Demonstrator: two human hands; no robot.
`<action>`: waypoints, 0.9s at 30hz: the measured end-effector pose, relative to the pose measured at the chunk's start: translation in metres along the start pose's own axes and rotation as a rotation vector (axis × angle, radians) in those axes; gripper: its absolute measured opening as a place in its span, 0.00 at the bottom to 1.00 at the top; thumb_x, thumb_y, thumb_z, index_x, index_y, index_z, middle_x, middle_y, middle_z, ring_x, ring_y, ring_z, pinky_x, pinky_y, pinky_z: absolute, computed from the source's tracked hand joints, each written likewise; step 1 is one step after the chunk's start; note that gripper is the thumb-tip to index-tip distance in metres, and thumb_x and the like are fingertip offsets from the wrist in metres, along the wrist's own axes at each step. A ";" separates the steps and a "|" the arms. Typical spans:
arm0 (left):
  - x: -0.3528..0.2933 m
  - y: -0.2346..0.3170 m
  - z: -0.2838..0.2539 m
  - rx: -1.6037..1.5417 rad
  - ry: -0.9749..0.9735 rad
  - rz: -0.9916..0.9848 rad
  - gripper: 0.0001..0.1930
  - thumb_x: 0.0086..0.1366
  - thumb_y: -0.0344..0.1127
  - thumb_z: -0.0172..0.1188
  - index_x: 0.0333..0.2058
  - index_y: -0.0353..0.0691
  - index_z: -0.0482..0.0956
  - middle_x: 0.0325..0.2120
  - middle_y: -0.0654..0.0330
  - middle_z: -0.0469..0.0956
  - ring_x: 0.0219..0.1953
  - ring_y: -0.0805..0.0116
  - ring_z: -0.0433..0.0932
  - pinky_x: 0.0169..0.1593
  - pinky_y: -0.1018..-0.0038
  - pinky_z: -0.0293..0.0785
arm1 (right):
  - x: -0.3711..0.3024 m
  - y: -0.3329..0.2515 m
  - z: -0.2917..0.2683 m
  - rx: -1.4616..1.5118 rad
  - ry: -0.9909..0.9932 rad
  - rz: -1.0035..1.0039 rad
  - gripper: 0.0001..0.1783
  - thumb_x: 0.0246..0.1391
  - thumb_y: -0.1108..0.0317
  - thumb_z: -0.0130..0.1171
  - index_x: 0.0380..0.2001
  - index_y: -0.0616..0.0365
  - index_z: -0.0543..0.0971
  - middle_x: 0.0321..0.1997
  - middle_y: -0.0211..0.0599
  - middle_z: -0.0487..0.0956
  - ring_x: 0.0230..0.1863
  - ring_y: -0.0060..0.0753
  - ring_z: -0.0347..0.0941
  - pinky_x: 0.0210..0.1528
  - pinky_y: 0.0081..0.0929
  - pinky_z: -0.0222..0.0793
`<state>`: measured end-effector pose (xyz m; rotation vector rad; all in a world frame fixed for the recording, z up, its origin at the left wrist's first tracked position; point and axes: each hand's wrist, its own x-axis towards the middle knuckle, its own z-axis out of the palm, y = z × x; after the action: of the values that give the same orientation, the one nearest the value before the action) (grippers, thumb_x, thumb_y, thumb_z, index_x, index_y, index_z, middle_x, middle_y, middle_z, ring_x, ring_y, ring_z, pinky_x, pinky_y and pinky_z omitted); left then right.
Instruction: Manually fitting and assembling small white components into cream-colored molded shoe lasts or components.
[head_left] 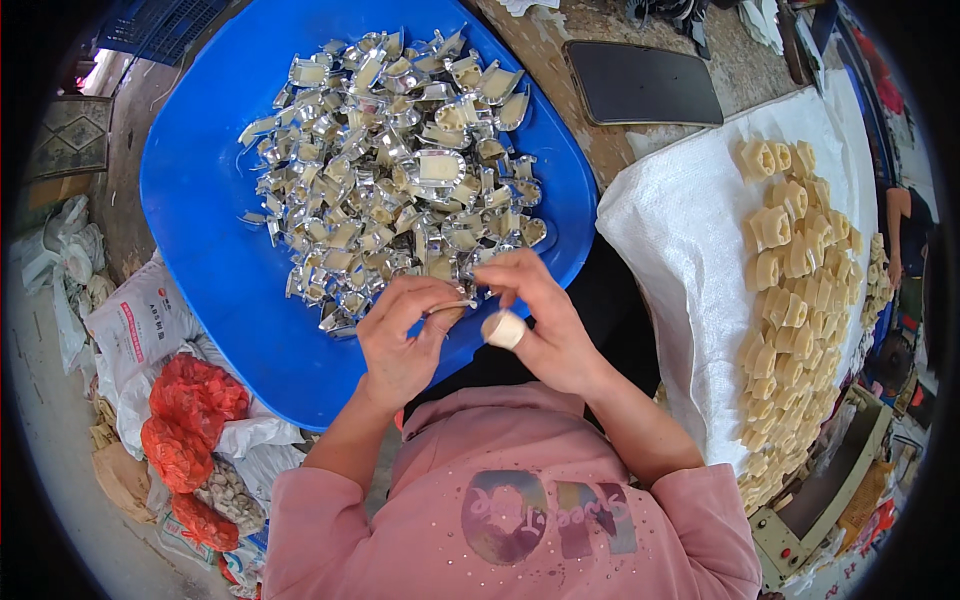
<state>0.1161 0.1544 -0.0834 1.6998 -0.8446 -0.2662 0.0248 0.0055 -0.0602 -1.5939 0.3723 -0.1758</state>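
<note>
The blue basin [200,220] is spanning the area ahead of you, its near rim passing close to your hands; its bare left floor is leaving room beside the silver-and-cream pieces [390,170]. The white woven sheet [670,210] is lying just past the basin's right rim, bearing cream pieces [795,290] along its right side, with a bare strip on its left. The dark phone [645,85] is resting near the far-right rim. Your left hand [400,325] is pinching a small thin piece [452,304] above the basin's near edge. Your right hand [550,325] is curling its fingers beside it, wrapped thumb [504,329] apart; you cannot tell whether they are gripping anything.
</note>
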 end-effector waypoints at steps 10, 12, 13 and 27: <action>-0.008 0.014 0.010 -0.600 -0.012 -0.239 0.11 0.61 0.23 0.58 0.41 0.31 0.70 0.42 0.51 0.75 0.41 0.70 0.76 0.44 0.76 0.75 | -0.009 0.013 0.004 0.084 0.143 -0.210 0.16 0.49 0.84 0.54 0.42 0.59 0.74 0.41 0.41 0.72 0.38 0.37 0.72 0.40 0.26 0.69; -0.009 0.014 0.011 -0.604 -0.012 -0.210 0.09 0.63 0.25 0.57 0.41 0.30 0.71 0.42 0.51 0.74 0.42 0.70 0.76 0.44 0.77 0.75 | -0.010 0.007 0.006 0.034 0.153 -0.176 0.15 0.49 0.83 0.55 0.41 0.60 0.74 0.41 0.41 0.72 0.39 0.35 0.72 0.41 0.26 0.69; -0.008 0.016 0.011 -0.553 -0.003 -0.232 0.08 0.64 0.26 0.57 0.41 0.30 0.71 0.42 0.51 0.73 0.41 0.70 0.76 0.45 0.77 0.74 | -0.011 0.008 0.006 0.034 0.153 -0.175 0.15 0.49 0.83 0.55 0.41 0.60 0.74 0.41 0.41 0.72 0.39 0.35 0.72 0.41 0.26 0.69; -0.010 0.022 0.027 -0.488 0.111 -0.279 0.07 0.63 0.27 0.58 0.38 0.31 0.74 0.37 0.56 0.75 0.37 0.73 0.76 0.41 0.78 0.74 | -0.011 0.004 0.010 -0.123 0.187 -0.282 0.11 0.47 0.83 0.57 0.35 0.60 0.73 0.37 0.41 0.70 0.39 0.38 0.68 0.40 0.28 0.66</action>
<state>0.0846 0.1386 -0.0738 1.3512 -0.4120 -0.5175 0.0172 0.0188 -0.0637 -1.7537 0.3048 -0.5291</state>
